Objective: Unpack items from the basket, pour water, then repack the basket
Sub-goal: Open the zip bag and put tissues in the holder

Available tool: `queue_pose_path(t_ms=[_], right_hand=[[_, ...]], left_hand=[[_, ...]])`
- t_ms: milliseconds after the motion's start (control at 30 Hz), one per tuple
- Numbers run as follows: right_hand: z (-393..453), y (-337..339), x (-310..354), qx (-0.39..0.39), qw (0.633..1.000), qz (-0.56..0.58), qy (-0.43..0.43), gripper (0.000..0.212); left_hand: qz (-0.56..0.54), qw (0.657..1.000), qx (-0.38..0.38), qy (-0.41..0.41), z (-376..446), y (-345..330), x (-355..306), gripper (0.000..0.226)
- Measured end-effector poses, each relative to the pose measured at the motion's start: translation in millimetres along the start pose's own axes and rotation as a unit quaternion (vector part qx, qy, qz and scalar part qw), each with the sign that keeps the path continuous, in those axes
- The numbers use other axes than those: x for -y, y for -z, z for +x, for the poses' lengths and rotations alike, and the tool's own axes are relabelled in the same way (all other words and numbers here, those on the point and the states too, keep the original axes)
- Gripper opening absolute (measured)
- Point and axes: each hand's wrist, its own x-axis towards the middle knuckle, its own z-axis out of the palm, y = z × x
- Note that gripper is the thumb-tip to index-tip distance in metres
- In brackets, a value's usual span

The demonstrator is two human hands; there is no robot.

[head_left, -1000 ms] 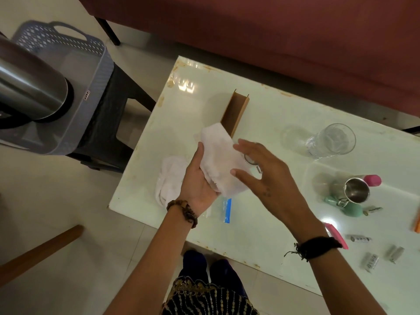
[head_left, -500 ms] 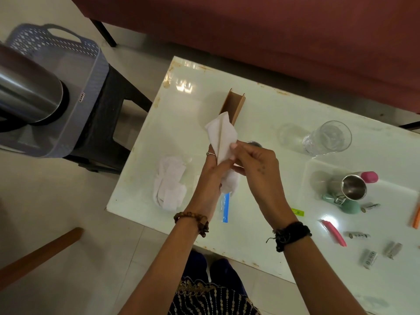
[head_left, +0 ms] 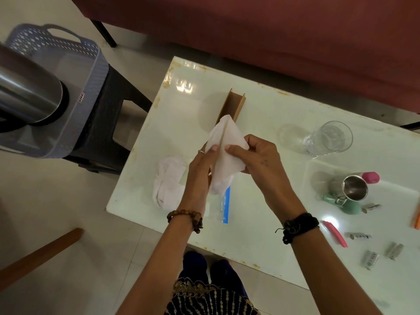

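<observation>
Both hands up over the left half of the white table (head_left: 261, 223), folding a white napkin (head_left: 227, 155); napkin's long axis runs near-to-far, slightly tilted, pointed tip aiming far toward the brown cardboard holder (head_left: 236, 105), wider crumpled end hanging near; it looks thin, matte, creased down the middle, off the tabletop.
Left hand (head_left: 200, 173) grips the napkin's left edge, thumb on top, fingers wrapped behind; right hand (head_left: 261, 160) pinches the right edge, thumb on the front face, fingers curled behind; both closed on the napkin, neither free.
Cardboard holder stands upright, open channel facing up, its long axis also near-to-far, near end hidden behind the napkin.
Second white cloth (head_left: 168, 185) lies bunched on the table left of the hands; clear zip bag with blue strip (head_left: 225, 205) flat on the table just below the napkin, strip running near-to-far.
Grey basket (head_left: 91, 92) sits on a dark stool (head_left: 113, 123) left of the table, well apart from the hands; steel flask (head_left: 25, 94) in it, lying tilted, base pointing right.
Right side of table: clear glass (head_left: 329, 137) upright; steel cup (head_left: 354, 187) tipped, mouth toward camera; pink-capped item (head_left: 371, 177) just behind it; green item (head_left: 347, 206) touching the cup's near side; pink stick (head_left: 335, 233) and several small batteries (head_left: 370, 260) scattered near the right edge.
</observation>
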Motion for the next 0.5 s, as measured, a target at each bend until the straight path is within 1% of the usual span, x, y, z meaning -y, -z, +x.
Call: queue_pose_path(t_ms=[67, 133, 167, 233, 267, 300, 367, 400, 433, 500], right_hand=[[0, 9, 0, 0.014, 1.000, -0.019, 0.013, 0.025], [1, 20, 0, 0.013, 0.998, -0.052, 0.031, 0.024], [2, 26, 1, 0.016, 0.996, -0.074, 0.039, 0.020], [6, 37, 2, 0.040, 0.989, -0.136, 0.040, 0.013], [8, 42, 3, 0.067, 0.984, -0.164, 0.033, 0.018], [9, 46, 4, 0.105, 0.978, -0.179, 0.022, 0.028], [12, 48, 9, 0.180, 0.969, -0.170, 0.007, 0.049], [13, 46, 12, 0.202, 0.965, -0.165, 0.011, 0.054], [13, 43, 14, 0.212, 0.963, -0.165, 0.018, 0.053], [16, 36, 19, 0.220, 0.960, -0.172, 0.031, 0.044]], left_hand=[[0.026, 0.999, -0.023, 0.001, 6, 10, -2, 0.010], [0.113, 0.992, -0.043, -0.024, 12, 22, -7, 0.015], [0.140, 0.988, -0.034, -0.047, 14, 28, -11, 0.016], [0.147, 0.984, 0.032, -0.096, 16, 37, -20, 0.019], [0.154, 0.980, 0.067, -0.109, 17, 40, -26, 0.019], [0.170, 0.974, 0.094, -0.116, 17, 41, -32, 0.017], [0.222, 0.957, 0.136, -0.128, 21, 42, -42, 0.013], [0.253, 0.945, 0.158, -0.132, 21, 40, -46, 0.013], [0.285, 0.933, 0.175, -0.138, 22, 38, -50, 0.013], [0.335, 0.911, 0.189, -0.149, 23, 34, -56, 0.012]])
